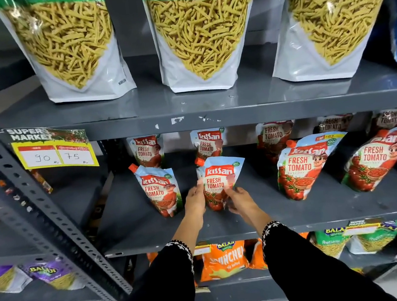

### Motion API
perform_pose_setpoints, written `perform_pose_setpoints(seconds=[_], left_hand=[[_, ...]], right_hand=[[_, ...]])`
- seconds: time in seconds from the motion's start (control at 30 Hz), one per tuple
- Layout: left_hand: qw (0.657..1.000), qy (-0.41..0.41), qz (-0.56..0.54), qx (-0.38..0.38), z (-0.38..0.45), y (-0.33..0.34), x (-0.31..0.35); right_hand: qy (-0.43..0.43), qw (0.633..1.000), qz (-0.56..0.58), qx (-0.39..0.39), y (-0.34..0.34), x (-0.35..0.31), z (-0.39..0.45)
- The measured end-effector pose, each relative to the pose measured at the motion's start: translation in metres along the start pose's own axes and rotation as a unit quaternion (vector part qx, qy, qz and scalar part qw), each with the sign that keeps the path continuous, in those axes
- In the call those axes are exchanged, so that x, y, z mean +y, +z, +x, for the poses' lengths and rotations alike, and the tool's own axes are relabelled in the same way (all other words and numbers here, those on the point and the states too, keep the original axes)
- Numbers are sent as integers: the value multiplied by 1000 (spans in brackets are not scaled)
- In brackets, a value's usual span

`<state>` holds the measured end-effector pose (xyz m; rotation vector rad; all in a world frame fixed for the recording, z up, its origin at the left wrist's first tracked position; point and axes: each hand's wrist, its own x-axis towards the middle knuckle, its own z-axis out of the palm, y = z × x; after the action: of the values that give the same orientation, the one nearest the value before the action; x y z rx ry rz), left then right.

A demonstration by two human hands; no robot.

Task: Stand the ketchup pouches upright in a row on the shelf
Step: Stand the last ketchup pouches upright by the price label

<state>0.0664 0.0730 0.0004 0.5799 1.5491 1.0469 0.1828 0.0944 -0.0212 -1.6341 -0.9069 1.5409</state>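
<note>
Head view looks down on a grey metal shelf where the ketchup pouches go, and the row is partly built. Going left to right along the front: the left pouch already stands upright on its own, spout up, apart from the hands. Next comes the middle pouch, upright or nearly so, with both hands on it. The left hand presses its fingers against the pouch's left edge and the right hand holds the lower right corner, so each grip is closed lightly on this pouch, steadying it and not lifting it, as far as I can judge. Further right, well apart, 2 larger pouches lean to the right, not standing straight; these look like the work still left. Behind the front line, at least 4 more pouches stand in a back row under the upper shelf, the right ones in shadow and hard to read

By my reckoning, 1 front pouch is done, 1 is being settled, and 2 remain to be straightened
</note>
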Motion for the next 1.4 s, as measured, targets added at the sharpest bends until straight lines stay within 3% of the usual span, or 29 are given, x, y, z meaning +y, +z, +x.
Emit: perform_pose_setpoints(seconds=[0.2,0.3,0.43,0.63,0.87,1.0,1.4], left_hand=[[999,-20,2,43,-1,-29,-18],[997,-33,9,75,7,-53,-30],[995,-25,-2,97,3,-94,-24],[995,-4,-74,71,6,-141,9],[994,-18,-107,-28,5,-150,19],[992,-21,-110,-64,7,-151,15],[989,0,-142,-28,-2,-182,17]], right_hand=[[-5,990,-56,129,17,14,-8],[5,985,-81,155,32,20,-21],[-9,990,-71,125,69,21,-37],[19,1000,24,4,129,3,-50],[13,998,47,-33,152,-1,-39],[15,999,26,-14,153,0,-36],[10,998,30,-56,190,-4,-47]])
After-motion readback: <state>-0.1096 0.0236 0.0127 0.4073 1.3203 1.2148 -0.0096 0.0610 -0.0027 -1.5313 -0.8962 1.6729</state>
